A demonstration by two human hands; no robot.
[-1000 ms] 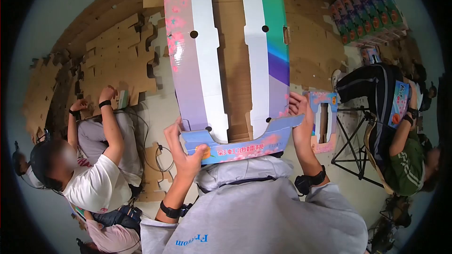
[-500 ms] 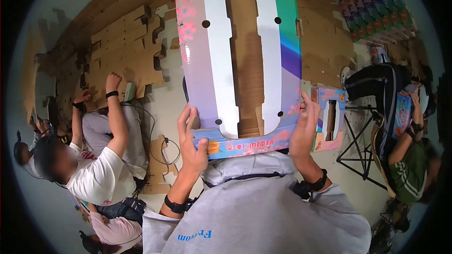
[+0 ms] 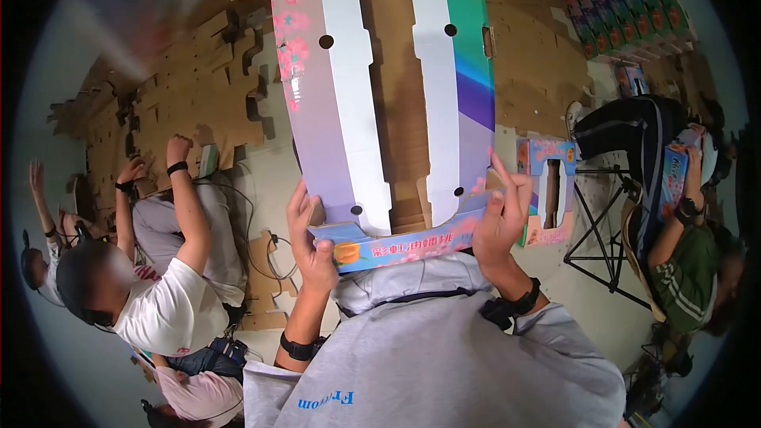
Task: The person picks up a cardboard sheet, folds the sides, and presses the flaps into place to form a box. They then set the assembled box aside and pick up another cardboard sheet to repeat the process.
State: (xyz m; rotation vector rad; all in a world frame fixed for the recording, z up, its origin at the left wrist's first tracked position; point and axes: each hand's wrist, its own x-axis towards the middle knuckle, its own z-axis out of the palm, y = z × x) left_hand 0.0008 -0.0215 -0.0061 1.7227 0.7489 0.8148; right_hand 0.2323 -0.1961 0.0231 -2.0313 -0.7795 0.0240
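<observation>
A printed cardboard fruit box (image 3: pixel 474 111) stretches out ahead of my lap. It has pink blossoms, purple and green panels, white inner strips and a long central opening showing brown cardboard. Its near end wall (image 3: pixel 412 249) stands up and carries Chinese lettering and a peach picture. My left hand (image 3: pixel 311 238) grips the near left corner, thumb on the outer face of that wall. At the near right corner, my right hand (image 3: pixel 503 226) is closed on the box edge, with its thumb up by the corner flap and its fingers along the side.
Flattened brown cardboard (image 3: pixel 170 111) covers much of the floor. A similar printed box (image 3: pixel 564 214) stands to the right beside a black folding stand (image 3: pixel 606 242). Stacked printed boxes (image 3: pixel 622 8) sit at the back right. Co-workers sit left (image 3: pixel 178 285) and right (image 3: pixel 686 285).
The box and my hands have shifted slightly left in view. My right thumb has moved up to the corner flap. A blurred coloured shape appears at upper left, and a far-left person's arm is raised.
</observation>
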